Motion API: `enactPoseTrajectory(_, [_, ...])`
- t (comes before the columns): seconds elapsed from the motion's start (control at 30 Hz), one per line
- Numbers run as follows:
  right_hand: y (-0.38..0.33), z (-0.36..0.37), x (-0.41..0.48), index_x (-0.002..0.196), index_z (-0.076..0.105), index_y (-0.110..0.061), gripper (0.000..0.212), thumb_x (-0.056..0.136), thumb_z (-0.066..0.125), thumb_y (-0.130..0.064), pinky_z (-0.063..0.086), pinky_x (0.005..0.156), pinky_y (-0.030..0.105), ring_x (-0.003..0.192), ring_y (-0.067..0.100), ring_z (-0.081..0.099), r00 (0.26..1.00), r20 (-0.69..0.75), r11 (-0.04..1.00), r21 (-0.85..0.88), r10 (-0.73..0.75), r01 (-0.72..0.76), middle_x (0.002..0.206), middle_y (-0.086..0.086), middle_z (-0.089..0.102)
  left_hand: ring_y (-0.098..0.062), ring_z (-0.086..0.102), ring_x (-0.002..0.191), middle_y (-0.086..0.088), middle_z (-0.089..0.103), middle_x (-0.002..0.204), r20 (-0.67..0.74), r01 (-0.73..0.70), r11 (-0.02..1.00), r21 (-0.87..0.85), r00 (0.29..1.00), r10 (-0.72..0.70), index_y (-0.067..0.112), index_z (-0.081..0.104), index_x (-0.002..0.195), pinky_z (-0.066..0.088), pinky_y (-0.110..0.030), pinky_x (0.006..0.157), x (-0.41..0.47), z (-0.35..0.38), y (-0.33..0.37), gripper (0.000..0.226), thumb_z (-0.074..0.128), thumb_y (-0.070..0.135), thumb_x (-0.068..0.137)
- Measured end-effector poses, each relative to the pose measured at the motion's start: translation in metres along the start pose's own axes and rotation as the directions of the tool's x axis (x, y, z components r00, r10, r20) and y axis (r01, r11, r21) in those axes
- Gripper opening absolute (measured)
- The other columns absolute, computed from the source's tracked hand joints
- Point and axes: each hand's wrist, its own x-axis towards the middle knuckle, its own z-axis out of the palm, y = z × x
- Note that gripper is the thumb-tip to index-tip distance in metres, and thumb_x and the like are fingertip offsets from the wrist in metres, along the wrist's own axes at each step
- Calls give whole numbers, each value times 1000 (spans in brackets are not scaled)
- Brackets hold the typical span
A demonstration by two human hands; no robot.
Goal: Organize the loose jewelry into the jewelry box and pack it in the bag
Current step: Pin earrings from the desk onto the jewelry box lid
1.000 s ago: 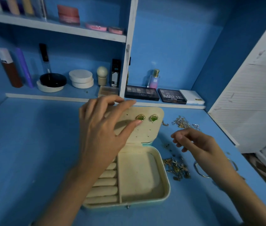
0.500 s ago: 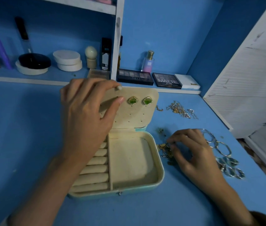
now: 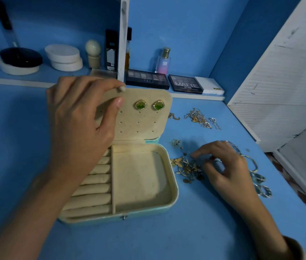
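The open jewelry box (image 3: pixel 173 192) lies on the blue desk, its beige lid (image 3: pixel 144 126) standing upright with two green earrings (image 3: pixel 149 105) pinned to it. My left hand (image 3: pixel 81 126) grips the lid's upper left edge, fingers over the top and thumb on the front. My right hand (image 3: pixel 223 166) hovers with curled fingers over a pile of small gold jewelry (image 3: pixel 186 167) right of the box, fingertips touching the pieces. A tangle of chains (image 3: pixel 199 118) lies further back. Silver chain-link pieces (image 3: pixel 259 181) lie beside my right hand.
Makeup palettes (image 3: pixel 146 78) (image 3: pixel 185 84), a perfume bottle (image 3: pixel 164 60), white jars (image 3: pixel 64 57) and a black dish (image 3: pixel 20 57) line the back shelf. A white louvred door (image 3: pixel 283 76) stands at the right edge of the desk.
My left hand shifted from touching the lid's front to gripping its top edge. My right hand dropped from mid-air onto the gold jewelry pile.
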Motion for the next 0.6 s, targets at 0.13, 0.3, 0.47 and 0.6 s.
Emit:
enactPoseTrajectory(0.13, [0, 0, -1, 77, 71, -21, 23, 74, 48, -19, 36, 78, 13, 85, 12, 52, 997, 41, 997, -31, -73, 74, 83, -9, 61, -27, 46, 95, -10, 66, 100, -2, 6, 1000, -11, 1000, -6, 9, 66, 108, 31, -36, 80, 0, 0, 0, 22, 57, 23, 93])
enactPoseTrajectory(0.3, [1, -1, -2, 76, 70, -22, 19, 74, 50, -22, 35, 79, 14, 84, 12, 50, 992, 69, 992, -49, -110, 113, 81, -10, 58, -27, 47, 96, -10, 66, 101, -1, 4, 1000, -11, 1000, -4, 8, 65, 108, 32, -37, 81, -1, 0, 0, 23, 56, 23, 93])
enactPoseTrajectory(0.47, [1, -2, -3, 78, 70, -23, 17, 73, 54, -26, 34, 79, 13, 86, 10, 49, 985, 131, 991, -61, -108, 117, 83, -14, 57, -27, 48, 95, -10, 66, 101, -2, -5, 1000, -6, 1000, 5, 9, 65, 108, 32, -37, 81, 0, 0, -1, 23, 56, 22, 93])
enactPoseTrajectory(0.6, [1, -2, -3, 79, 68, -24, 14, 72, 56, -28, 33, 79, 12, 85, 9, 49, 982, 159, 990, -83, -104, 118, 83, -15, 57, -26, 46, 95, -11, 66, 101, 3, 6, 1000, -9, 1000, -6, 8, 65, 108, 31, -36, 80, 0, 0, -1, 24, 57, 23, 92])
